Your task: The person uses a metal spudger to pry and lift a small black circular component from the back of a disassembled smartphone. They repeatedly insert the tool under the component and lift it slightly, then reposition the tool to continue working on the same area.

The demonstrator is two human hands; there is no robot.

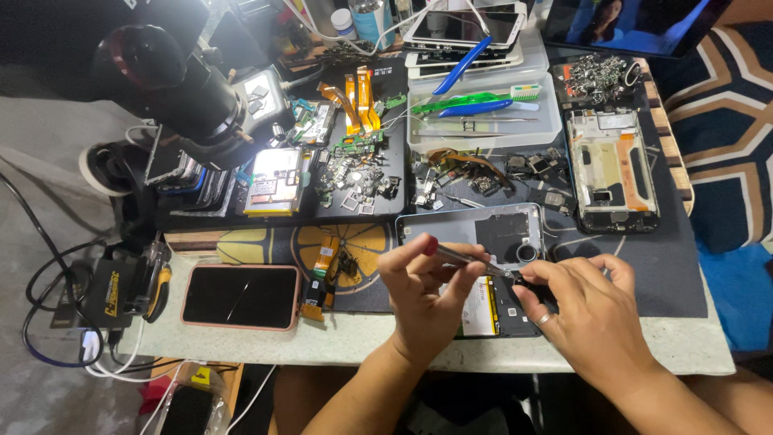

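**Opened phone under the tool**

The left hand [423,294] pinches a slim red-tipped tool [467,258], its grip clamped on the shaft. The right hand [592,310] grips a small dark part [527,283] over the opened phone [483,242] at the surface's [362,334] front edge. Back cover off, innards exposed; the phone lies unassembled.
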